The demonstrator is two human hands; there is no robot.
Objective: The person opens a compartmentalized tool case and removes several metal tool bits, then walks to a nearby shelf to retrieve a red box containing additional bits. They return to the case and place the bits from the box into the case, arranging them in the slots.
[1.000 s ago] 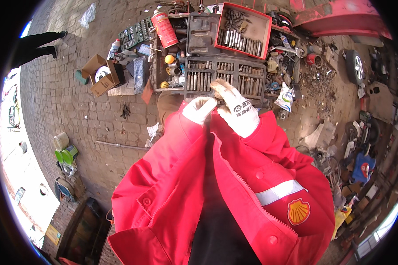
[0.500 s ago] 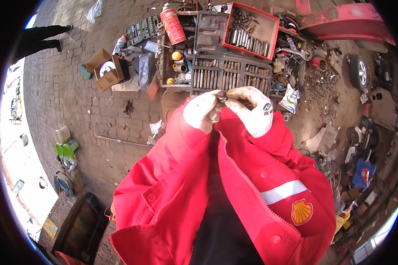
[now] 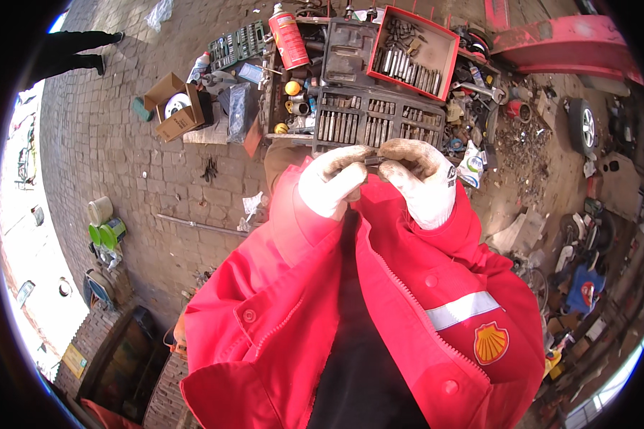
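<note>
Between my two gloved hands I hold a small, dark metal bit (image 3: 373, 161), pinched at its ends. My left hand (image 3: 333, 180) grips one end with thumb and fingers. From the other side my right hand (image 3: 423, 177) pinches the opposite end, its fingers curled. Both white gloves are stained dark at the fingers. Just beyond them lies an opened black tool case (image 3: 379, 106) with rows of metal bits in its compartments. On its far part rests a red-edged box (image 3: 416, 44), tilted, holding more bits and small metal pieces.
A red spray can (image 3: 288, 39) stands at the case's left, near a green socket set (image 3: 236, 44). An open cardboard box (image 3: 172, 107) sits farther left. Right of the case are an adjustable wrench (image 3: 485, 91) and loose parts. A metal rod (image 3: 200, 226) lies on the paving.
My hands have moved slightly apart and to the right, so more of the metal bit shows between them. The view has shifted a little.
</note>
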